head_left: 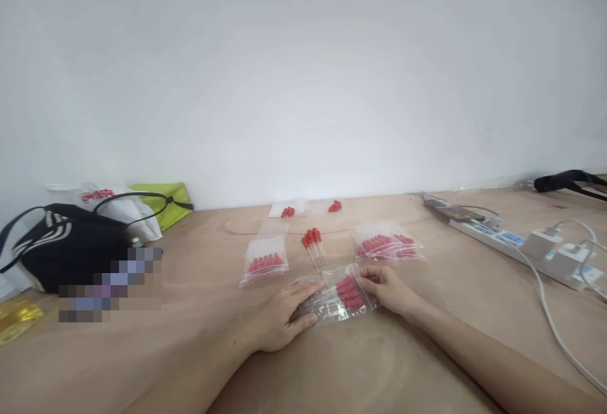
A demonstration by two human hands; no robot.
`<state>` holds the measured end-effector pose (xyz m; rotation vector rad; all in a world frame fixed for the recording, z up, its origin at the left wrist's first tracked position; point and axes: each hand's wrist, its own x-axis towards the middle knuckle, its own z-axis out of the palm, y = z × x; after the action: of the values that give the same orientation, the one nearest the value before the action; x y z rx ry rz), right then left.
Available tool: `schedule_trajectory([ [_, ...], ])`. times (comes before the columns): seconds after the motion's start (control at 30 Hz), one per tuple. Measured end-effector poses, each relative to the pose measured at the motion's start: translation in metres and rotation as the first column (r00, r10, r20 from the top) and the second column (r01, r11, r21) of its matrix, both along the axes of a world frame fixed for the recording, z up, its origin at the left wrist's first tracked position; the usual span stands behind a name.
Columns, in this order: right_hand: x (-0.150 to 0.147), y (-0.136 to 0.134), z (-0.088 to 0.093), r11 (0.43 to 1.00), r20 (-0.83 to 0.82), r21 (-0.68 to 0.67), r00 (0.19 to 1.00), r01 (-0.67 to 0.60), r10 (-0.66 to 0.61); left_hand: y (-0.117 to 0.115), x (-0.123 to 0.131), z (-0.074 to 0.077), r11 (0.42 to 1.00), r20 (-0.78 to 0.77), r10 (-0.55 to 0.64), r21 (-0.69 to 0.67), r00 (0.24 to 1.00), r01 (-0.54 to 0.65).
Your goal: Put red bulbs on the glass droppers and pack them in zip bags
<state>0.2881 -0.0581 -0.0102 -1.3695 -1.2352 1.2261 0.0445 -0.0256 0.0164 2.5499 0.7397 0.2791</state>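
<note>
A clear zip bag (334, 306) holding several red-tipped droppers lies on the table between my hands, its red ends to the right. My left hand (284, 314) rests at the bag's left end, thumb and fingers apart. At the bag's right edge, my right hand (386, 287) pinches the plastic between thumb and fingers. Several loose red-topped droppers (313, 243) lie fanned out just beyond the bag. A filled bag (265, 261) sits to the left of them, and a stack of filled bags (383, 244) to the right.
Red pieces (288, 212) and more red pieces (335, 206) lie near the wall. A black bag (71, 249) and green bag (165, 205) stand left. A power strip (512, 246) with chargers, a phone (453, 210) and a white cable (545, 306) are right.
</note>
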Motion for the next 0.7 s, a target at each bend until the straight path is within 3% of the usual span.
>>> schedule_trajectory([
  [0.13, 0.013, 0.002, 0.007, 0.996, 0.142, -0.053, 0.987, -0.070, 0.077, 0.002, 0.000, 0.002, 1.000, -0.033, -0.006, 0.016, 0.999, 0.007],
  [0.23, 0.018, 0.011, 0.018, 0.995, 0.367, 0.083, 0.927, 0.048, -0.076, 0.006, 0.002, 0.005, 0.996, -0.077, -0.079, 0.039, 0.994, 0.082],
  [0.33, 0.009, 0.031, 0.030, 0.958, 0.600, 0.277, 0.766, 0.072, -0.231, 0.010, 0.005, 0.006, 0.987, -0.093, -0.148, 0.050, 0.985, 0.153],
  [0.57, -0.039, 0.093, 0.030, 0.973, 0.698, 0.145, 0.679, 0.178, -0.228, 0.011, 0.003, -0.002, 0.991, -0.007, -0.120, 0.062, 0.993, 0.120],
  [0.7, -0.053, 0.109, 0.032, 0.975, 0.737, 0.061, 0.649, 0.215, -0.189, 0.010, 0.001, -0.004, 0.993, 0.035, -0.092, 0.071, 0.995, 0.089],
])
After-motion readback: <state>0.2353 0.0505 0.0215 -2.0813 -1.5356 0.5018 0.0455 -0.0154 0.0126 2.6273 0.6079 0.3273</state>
